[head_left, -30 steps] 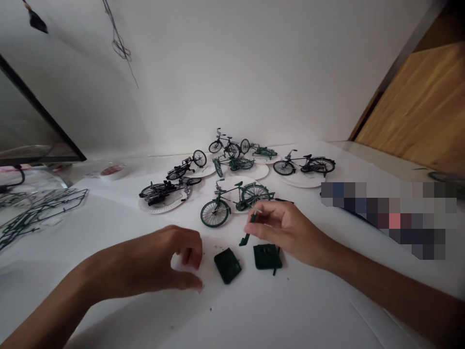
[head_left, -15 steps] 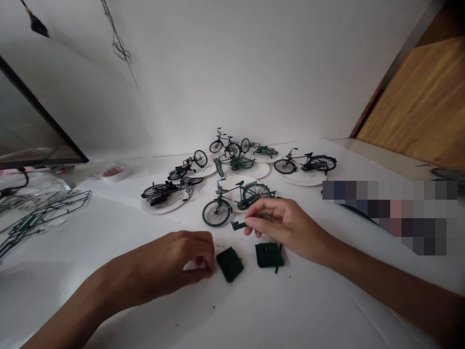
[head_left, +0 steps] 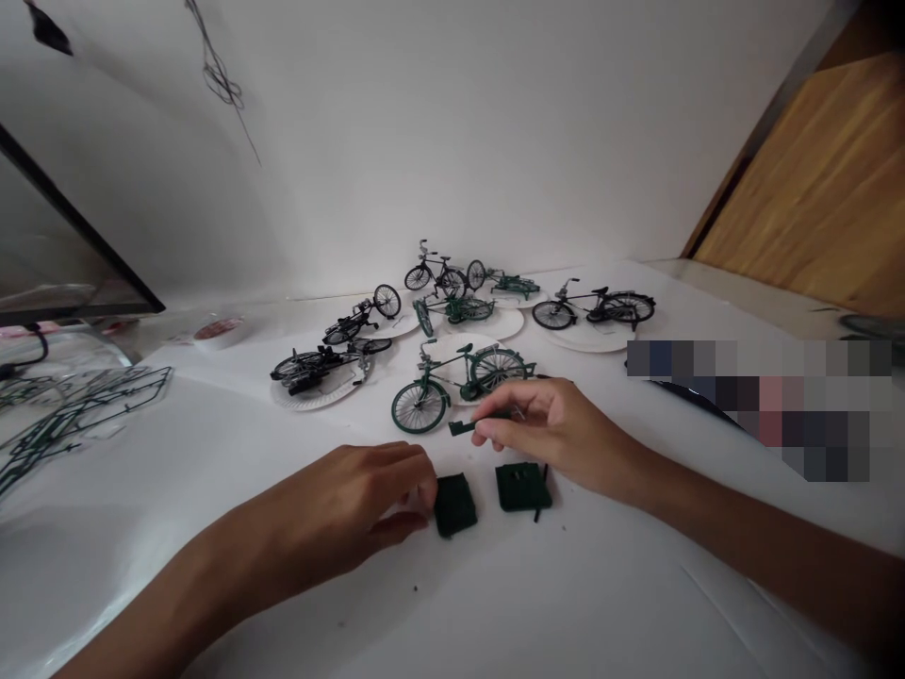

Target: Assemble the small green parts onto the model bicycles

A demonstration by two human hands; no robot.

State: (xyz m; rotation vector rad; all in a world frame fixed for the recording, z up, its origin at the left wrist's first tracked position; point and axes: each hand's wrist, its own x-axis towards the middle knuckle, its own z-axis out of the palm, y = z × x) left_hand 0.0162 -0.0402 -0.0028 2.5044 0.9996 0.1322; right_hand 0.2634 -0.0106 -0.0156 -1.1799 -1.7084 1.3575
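My right hand (head_left: 544, 424) pinches a small dark green plastic strip (head_left: 463, 427) between thumb and fingers; its notched end points left. Low on the left, my left hand (head_left: 382, 500) has its thumb and curled fingertips at the left edge of a dark green square piece (head_left: 456, 505), which lies on the white table. A second dark green square piece (head_left: 521, 486) rests to the right, below my right hand, with a thin dark rod (head_left: 542, 495) by its right edge. Just behind my right hand stands a green model bicycle (head_left: 459, 382).
Several more model bicycles, such as a black one (head_left: 594, 306), sit on white paper plates (head_left: 311, 404) farther back. Green part frames (head_left: 85, 420) lie at the left under a monitor (head_left: 63, 236). A small white bowl (head_left: 218, 332) stands near the wall. A blurred patch covers the right side.
My left hand has moved right onto the near square piece, which has turned straighter and shifted slightly right. My right hand still holds the strip in nearly the same place.
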